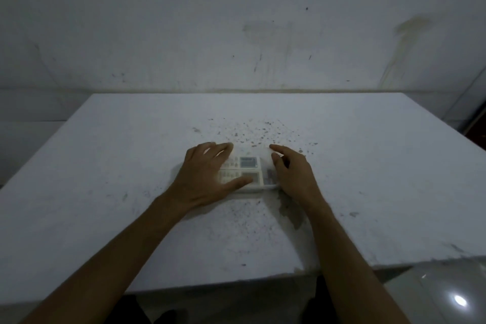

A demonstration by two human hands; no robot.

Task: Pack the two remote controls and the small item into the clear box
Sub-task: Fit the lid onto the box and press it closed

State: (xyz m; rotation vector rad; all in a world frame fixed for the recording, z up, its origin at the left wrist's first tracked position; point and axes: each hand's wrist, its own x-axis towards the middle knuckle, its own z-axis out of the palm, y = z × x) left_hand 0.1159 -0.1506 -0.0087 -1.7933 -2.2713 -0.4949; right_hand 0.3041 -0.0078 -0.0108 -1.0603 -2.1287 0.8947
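A clear box [259, 188] lies in the middle of the white table [381, 166]. Two white remote controls lie in it side by side, lengthwise left to right: the far remote [248, 162] and the near remote [253, 177], both with grey screens showing. At the box's right end sits a small greyish item [270, 175], blurred. My left hand [202, 173] spans the box's left half, fingers at the far edge and thumb over the near remote. Around the right end wraps my right hand [294, 173]. I cannot tell whether a lid is on.
Dark specks and stains are scattered over the table around the box. A stained white wall [236, 34] rises behind the table's far edge. Glossy floor [447, 297] shows past the near right corner.
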